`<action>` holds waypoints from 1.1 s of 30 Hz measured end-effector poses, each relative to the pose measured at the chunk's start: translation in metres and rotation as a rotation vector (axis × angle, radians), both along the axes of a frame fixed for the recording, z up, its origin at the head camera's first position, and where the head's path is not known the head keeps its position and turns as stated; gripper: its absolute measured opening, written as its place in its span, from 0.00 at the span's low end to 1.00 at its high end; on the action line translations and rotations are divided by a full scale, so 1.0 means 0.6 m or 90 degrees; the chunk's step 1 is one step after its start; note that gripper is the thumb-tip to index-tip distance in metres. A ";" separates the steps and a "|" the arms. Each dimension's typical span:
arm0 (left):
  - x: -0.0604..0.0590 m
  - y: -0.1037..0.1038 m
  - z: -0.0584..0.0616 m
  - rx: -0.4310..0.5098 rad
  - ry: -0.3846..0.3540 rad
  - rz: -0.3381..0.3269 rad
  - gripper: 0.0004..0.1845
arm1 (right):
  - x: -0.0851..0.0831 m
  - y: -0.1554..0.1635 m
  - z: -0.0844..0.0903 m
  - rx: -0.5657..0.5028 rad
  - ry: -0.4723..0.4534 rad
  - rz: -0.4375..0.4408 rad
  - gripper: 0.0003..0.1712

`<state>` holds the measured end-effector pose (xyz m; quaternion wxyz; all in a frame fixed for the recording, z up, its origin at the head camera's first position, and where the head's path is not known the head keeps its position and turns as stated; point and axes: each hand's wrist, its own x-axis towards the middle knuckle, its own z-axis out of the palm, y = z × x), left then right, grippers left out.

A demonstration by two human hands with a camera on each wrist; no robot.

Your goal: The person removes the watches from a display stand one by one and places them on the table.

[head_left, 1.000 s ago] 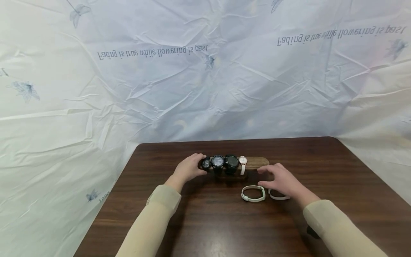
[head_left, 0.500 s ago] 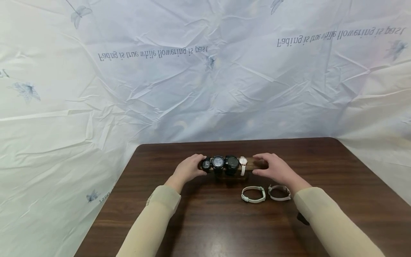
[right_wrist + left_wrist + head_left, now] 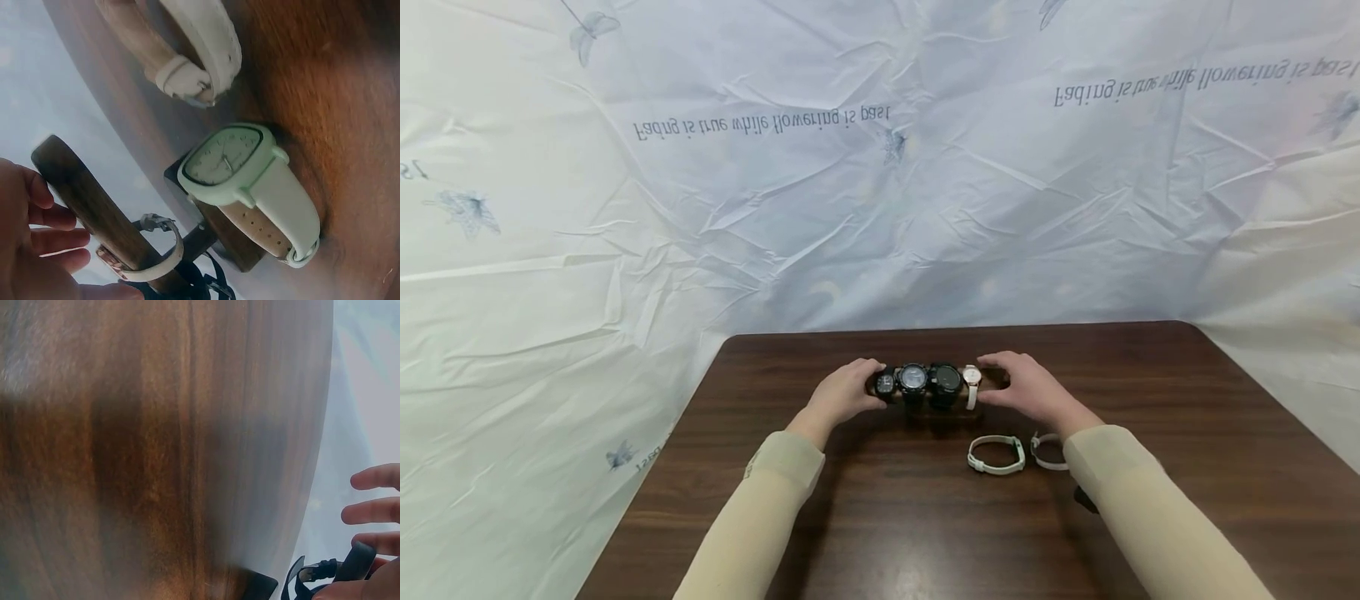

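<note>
Crumpled pale sheeting (image 3: 880,208) printed with faint flowers and upside-down lettering hangs behind a dark wooden table (image 3: 925,517) and drapes down past both of its sides. Toward the far middle of the table stands a wooden watch stand (image 3: 936,406), a horizontal bar on a dark base. At its left end the left hand (image 3: 842,393) curls its fingers around the bar's tip, right against the first of the watches; the left wrist view shows only fingertips and a bit of black strap at the frame's corner. Strung along the bar from left to right are a small black watch (image 3: 884,383), a larger black watch (image 3: 913,378), another black watch (image 3: 947,378) and a slim white-strapped watch (image 3: 972,382), packed side by side and touching. Just right of the white one, the right hand (image 3: 1028,390) grips the bare right end of the bar (image 3: 94,206), fingers wrapped over it, hiding that end from the head camera. In front of the stand and nearer the person, two loose watches lie on the table close together: a mint-green watch (image 3: 996,454) with a squarish face, and just to its right a beige-strapped watch (image 3: 1047,451) partly covered by the right sleeve (image 3: 1142,517). These two sit apart from the stand, under the right forearm.
</note>
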<state>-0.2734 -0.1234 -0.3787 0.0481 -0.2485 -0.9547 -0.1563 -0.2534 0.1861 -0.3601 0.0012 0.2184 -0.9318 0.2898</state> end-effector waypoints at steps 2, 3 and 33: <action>-0.001 0.000 0.000 0.001 -0.003 -0.002 0.32 | -0.003 -0.005 -0.001 0.005 0.008 0.004 0.35; -0.002 -0.001 -0.001 -0.001 -0.005 -0.001 0.33 | -0.003 -0.007 -0.001 0.009 0.011 0.004 0.35; -0.003 -0.005 -0.002 0.018 -0.026 -0.006 0.34 | -0.002 0.031 0.004 0.074 0.032 -0.007 0.25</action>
